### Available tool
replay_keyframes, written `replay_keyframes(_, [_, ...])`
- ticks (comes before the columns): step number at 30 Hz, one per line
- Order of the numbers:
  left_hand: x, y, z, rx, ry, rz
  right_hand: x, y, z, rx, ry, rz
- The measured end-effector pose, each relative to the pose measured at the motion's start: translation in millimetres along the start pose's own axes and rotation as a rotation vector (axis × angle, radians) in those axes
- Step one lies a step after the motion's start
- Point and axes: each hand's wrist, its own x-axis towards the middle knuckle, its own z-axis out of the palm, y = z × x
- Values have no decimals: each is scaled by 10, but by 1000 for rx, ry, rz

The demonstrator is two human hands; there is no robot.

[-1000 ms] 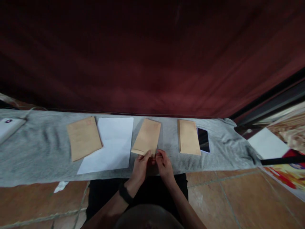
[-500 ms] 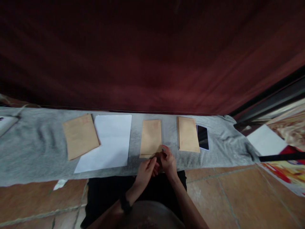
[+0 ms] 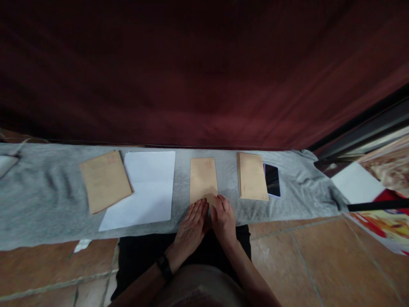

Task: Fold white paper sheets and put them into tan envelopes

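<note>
A brown paper envelope (image 3: 203, 177) lies in front of me, with small reddish print near its far right corner. My left hand (image 3: 192, 224) rests on its near left end, fingers stretched out and flat, palm down. At the near right corner, my right hand (image 3: 224, 219) has its fingers bent and drawn together on the envelope's near end, where a strip of brown paper shows between the hands. The near edge itself is hidden under both hands. A dark band circles my left wrist.
Left of the envelope are white paper sheets (image 3: 149, 187), partly covered by a stack of brown envelopes (image 3: 105, 181). Another stack (image 3: 253, 175) is to the right, beside a phone (image 3: 272, 180). Grey cloth (image 3: 303, 187) covers the surface; a dark red drape (image 3: 198, 85) hangs behind.
My left hand has gone from curled fingers off the edge to lying flat on the envelope's near end. The right hand's fingers have come down onto its near right corner.
</note>
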Motion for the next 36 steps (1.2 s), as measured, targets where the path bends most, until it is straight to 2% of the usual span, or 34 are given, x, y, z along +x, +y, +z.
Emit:
replay_keyframes(3, [-8, -16, 67, 13, 33, 0, -151, -112, 5, 42, -92, -148])
replay_keyframes(5, [-20, -19, 97, 37, 45, -17, -231, -138, 29, 3, -131, -181])
replay_keyframes(13, [-121, -74, -22, 62, 15, -43, -321, -20, 68, -110, -150, -191])
replay_keyframes(20, [-224, -162, -49, 54, 52, -95, -349, 167, -49, -143, -112, -150])
replay_keyframes(26, [-186, -193, -74, 29, 88, -130, -317, 39, -51, -180, -89, -122])
replay_keyframes(31, [-6, -198, -159, -99, 111, -306, -309, -152, 129, -135, -98, -190])
replay_keyframes(36, [182, -176, -138, -312, 200, -519, -273, -161, 164, -116, -85, -191])
